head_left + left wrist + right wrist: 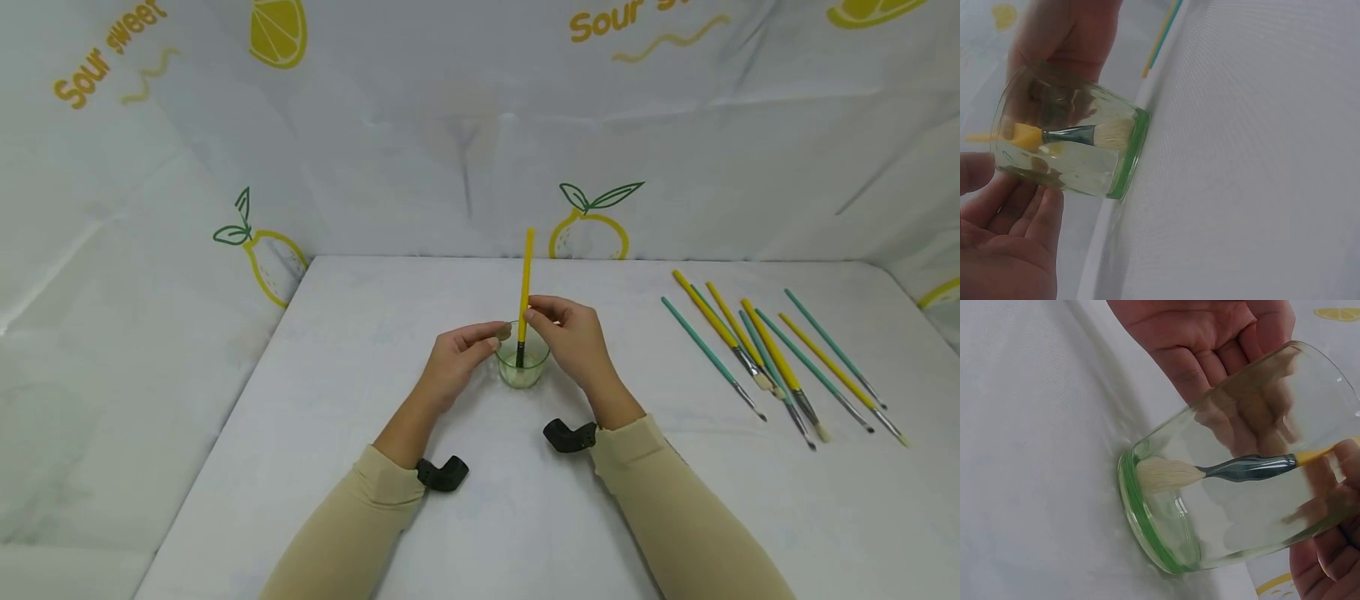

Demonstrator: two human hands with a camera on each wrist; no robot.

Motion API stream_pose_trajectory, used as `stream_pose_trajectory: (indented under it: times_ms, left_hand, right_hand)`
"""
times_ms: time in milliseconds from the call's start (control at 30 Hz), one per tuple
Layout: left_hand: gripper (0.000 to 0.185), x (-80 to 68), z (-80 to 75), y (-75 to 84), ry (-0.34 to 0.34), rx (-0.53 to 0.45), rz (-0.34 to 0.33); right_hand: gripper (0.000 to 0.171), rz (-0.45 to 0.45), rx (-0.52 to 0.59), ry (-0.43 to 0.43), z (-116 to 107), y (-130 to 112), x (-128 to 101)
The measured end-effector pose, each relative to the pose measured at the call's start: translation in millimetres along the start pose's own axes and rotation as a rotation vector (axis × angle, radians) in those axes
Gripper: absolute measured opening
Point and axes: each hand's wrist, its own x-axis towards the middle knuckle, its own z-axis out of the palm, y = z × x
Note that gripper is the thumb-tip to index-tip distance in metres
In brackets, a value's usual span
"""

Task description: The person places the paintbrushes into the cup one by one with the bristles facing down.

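The yellow-handled paintbrush w/ dark metal ferrule and pale bristles (526, 287) stands nearly upright in a small clear glass cup w/ green base (522, 367), mid-table, between both hands. Wrist views show the bristle tip down at the cup's bottom, in clear liquid by the look of it.

Right hand (573, 337): thumb and fingers pinch the brush handle just above the cup rim. Left hand (457, 358): fingers lie relaxed against the cup's left side, steadying rather than clamping; the left wrist view shows them nearly straight beside the glass.

Step in hand, judging by this: rinsing or wetting the brush in the cup. Next move prob. calls for a light swirl or a straight lift out, keeping the cup steadied so it doesn't tip, since the long handle gives leverage on a small glass.

Around: a loose row of yellow and teal brushes (780, 358) lies on the white table (337, 333) well to the right, apart from the cup. Black wrist-camera mounts (442, 473) sit at both beige sleeves (360, 517). White lemon-print backdrop (450, 125) behind and at the sides. Nothing stands btw hands and the brush row; path to the right looks unobstructed.
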Motion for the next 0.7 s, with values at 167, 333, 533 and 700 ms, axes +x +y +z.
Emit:
stream_pose_trajectory:
  times_ms: [167,333,533,700]
  left_hand:
    - [0.032,0.1,0.7,0.9,0.000,-0.004,-0.002]
    - [0.032,0.5,0.2,1.6,-0.010,-0.014,0.005]
    - [0.032,-0.3,-0.3,1.9,-0.013,-0.002,0.004]
    - [0.032,-0.9,-0.6,1.1,-0.011,-0.003,-0.004]
  right_hand:
    - [0.032,0.014,-0.002,-0.012,0.1,-0.9,-1.3]
    - [0.033,0.011,-0.016,-0.019,-0.2,-0.5,-1.3]
    - [0.034,0.016,-0.017,-0.035,-1.1,0.8,-1.9]
    - [0.036,0.031,-0.007,-0.040,-3.8,-0.8,-2.9]
